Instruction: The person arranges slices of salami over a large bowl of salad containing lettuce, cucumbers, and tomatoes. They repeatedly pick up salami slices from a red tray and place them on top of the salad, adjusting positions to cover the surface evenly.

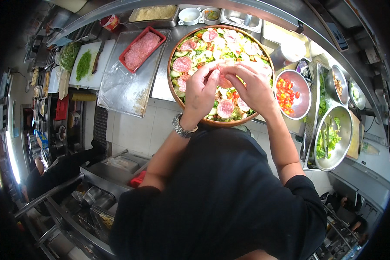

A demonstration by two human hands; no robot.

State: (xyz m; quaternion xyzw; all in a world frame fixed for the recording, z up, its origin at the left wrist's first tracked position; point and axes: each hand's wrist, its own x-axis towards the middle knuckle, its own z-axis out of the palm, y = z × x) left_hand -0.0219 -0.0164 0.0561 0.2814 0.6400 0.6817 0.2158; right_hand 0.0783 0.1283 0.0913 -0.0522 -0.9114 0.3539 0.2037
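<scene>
A large round wooden bowl (174,93) holds a salad of greens, cucumber slices, cherry tomatoes and several salami slices laid on top. Over its middle, my left hand (202,90) and my right hand (255,86) meet at the fingertips, both closed in a pinch. Between them shows a thin pink salami slice (224,81), partly hidden by the fingers. Left of the bowl, a red rectangular container (126,59) full of sliced salami (143,48) rests on a metal tray (117,89).
Right of the bowl stand a metal bowl of halved cherry tomatoes (305,106) and a bigger one of lettuce (346,149). Two white cups (189,17) and a pan of pale crumbs (155,14) line the back. A knife (98,58) lies on a white cutting board (103,71) with chopped herbs.
</scene>
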